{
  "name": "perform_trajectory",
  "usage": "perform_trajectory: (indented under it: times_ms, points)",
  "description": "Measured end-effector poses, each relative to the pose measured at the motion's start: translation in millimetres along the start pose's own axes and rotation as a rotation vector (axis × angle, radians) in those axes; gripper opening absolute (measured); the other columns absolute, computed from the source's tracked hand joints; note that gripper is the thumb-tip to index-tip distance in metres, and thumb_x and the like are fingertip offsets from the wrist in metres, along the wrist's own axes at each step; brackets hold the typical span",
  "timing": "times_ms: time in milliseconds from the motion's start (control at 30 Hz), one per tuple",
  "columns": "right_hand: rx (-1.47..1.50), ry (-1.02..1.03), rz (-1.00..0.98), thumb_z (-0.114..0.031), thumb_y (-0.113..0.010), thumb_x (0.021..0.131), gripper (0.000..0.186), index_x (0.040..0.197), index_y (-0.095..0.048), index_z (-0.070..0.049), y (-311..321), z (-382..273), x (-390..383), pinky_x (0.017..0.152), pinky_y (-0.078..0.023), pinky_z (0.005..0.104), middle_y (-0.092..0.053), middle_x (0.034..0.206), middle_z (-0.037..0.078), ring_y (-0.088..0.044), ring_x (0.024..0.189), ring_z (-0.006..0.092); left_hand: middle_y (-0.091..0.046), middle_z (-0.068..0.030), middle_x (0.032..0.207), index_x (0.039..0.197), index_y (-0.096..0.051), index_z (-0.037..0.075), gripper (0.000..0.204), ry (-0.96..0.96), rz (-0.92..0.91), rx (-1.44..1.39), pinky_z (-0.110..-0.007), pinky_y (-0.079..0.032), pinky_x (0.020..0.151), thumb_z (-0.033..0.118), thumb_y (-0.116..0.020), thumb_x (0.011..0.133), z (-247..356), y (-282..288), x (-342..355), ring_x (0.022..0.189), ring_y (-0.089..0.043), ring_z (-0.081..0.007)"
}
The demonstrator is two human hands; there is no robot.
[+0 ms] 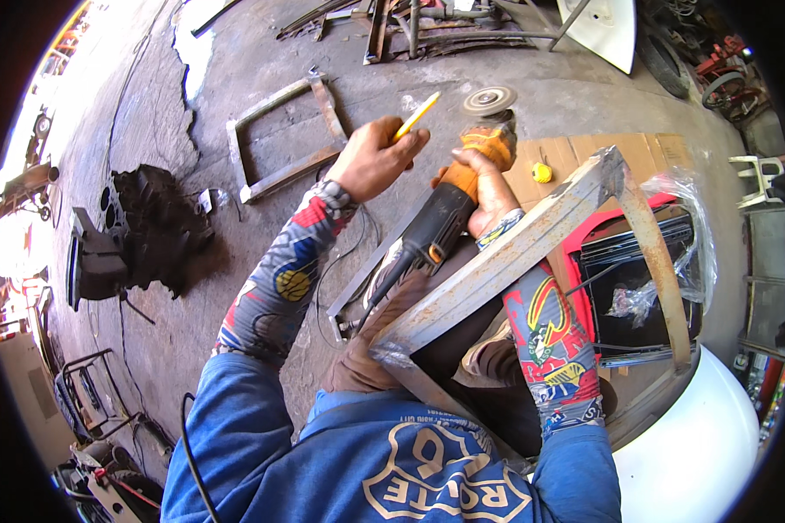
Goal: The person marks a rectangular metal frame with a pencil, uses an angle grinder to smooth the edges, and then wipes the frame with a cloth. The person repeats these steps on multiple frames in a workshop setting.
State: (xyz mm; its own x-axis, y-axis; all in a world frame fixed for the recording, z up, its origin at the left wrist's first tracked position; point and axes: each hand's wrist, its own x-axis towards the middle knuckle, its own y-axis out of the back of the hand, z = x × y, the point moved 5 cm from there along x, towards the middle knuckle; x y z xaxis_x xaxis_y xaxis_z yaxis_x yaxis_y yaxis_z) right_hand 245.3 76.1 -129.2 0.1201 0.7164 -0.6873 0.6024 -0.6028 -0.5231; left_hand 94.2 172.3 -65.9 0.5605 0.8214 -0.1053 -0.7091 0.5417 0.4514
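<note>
My left hand [373,153] is raised at upper middle, closed on a slim yellow pencil [417,116]. My right hand [488,192] is wrapped round an orange and black angle grinder [438,222], whose disc [488,100] points away from me. A rusty grey metal frame [488,257] lies across my lap and over my right forearm, reaching back to the right. Beside the grinder on cardboard [567,161] is a small yellow object [542,172], perhaps a tape measure. A thin metal bar under the grinder is partly hidden.
Another square metal frame [269,112] lies on the concrete floor, with a dark engine part [139,231] at left. A red-edged panel with plastic wrap [637,288] and a white curved panel [698,436] are at right. Scrap metal [410,26] lies at the back.
</note>
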Motion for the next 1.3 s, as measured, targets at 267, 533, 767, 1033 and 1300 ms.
perform_trajectory:
  times_ms: [267, 533, 767, 1033, 1300]
  points:
    - [0.093, 0.002, 0.079, -0.019, -0.080, 0.080, 0.047, 0.116, -0.050, -0.010, 9, 2, 7, 0.077, -0.058, 0.0473, -0.064, 0.086, 0.012, -0.067, 0.075, 0.0283, -0.067, -0.0075, 0.096, 0.128, -0.057, -0.004, 0.068, 0.133, -0.332, -0.207, -0.029, -0.051, 0.078, 0.035, -0.085, 0.080, -10, -3, -114, 0.086, -0.061, -0.0137]
    - [0.012, 0.024, 0.100, -0.020, -0.078, 0.082, 0.039, 0.110, -0.052, -0.009, 7, 0, 0, 0.074, -0.057, 0.0452, -0.064, 0.084, 0.011, -0.066, 0.075, 0.0270, -0.070, -0.0222, 0.088, 0.108, -0.068, -0.007, 0.047, 0.095, -0.258, 0.142, -0.038, -0.055, 0.075, 0.027, -0.077, 0.077, 1, -19, -114, 0.078, -0.069, -0.0298]
    - [0.008, 0.045, 0.115, -0.021, -0.077, 0.082, 0.038, 0.108, -0.053, -0.007, 9, 0, 4, 0.075, -0.057, 0.0449, -0.064, 0.084, 0.011, -0.067, 0.075, 0.0275, -0.066, -0.0250, 0.078, 0.097, -0.069, -0.007, 0.045, 0.093, -0.210, 0.167, -0.042, -0.053, 0.068, 0.032, -0.074, 0.075, -5, -27, -112, 0.070, -0.067, -0.0332]
    - [0.096, 0.131, 0.114, -0.018, -0.079, 0.080, 0.034, 0.102, -0.055, -0.006, 12, -2, 9, 0.074, -0.059, 0.0435, -0.063, 0.083, 0.010, -0.065, 0.073, 0.0265, -0.063, -0.0143, 0.067, 0.093, -0.071, -0.007, 0.038, 0.227, -0.148, 0.020, -0.036, -0.051, 0.061, 0.029, -0.074, 0.084, -8, -26, -124, 0.059, -0.059, -0.0165]
    - [0.057, 0.116, 0.097, -0.020, -0.078, 0.081, 0.036, 0.105, -0.054, -0.008, 6, -2, 4, 0.073, -0.058, 0.0439, -0.064, 0.084, 0.011, -0.066, 0.073, 0.0265, -0.066, -0.0042, 0.076, 0.098, -0.072, -0.006, 0.046, 0.304, -0.225, -0.398, -0.029, -0.049, 0.063, 0.039, -0.070, 0.092, -16, -32, -135, 0.069, -0.058, -0.0102]
